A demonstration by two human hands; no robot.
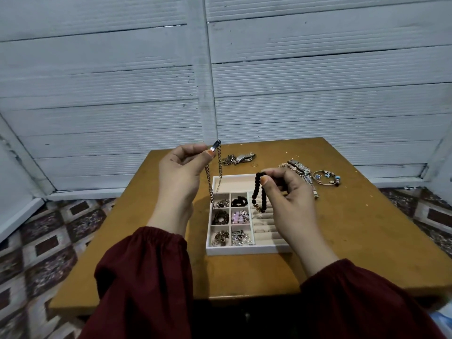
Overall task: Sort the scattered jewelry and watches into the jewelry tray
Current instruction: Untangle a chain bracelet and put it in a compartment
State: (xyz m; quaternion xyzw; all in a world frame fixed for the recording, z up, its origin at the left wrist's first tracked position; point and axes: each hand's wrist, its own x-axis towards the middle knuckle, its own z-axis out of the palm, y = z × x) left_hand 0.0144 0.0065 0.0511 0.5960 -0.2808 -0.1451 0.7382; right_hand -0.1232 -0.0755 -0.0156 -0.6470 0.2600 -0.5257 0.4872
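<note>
While left hand (181,174) pinches chain (209,185), right hand (291,194) pinches beaded bracelet (256,187)

No legible text or markings.

The light is soft and a bit dim (no glare). The picture bends at the edges, and the small jewelry looks fuzzy.
</note>
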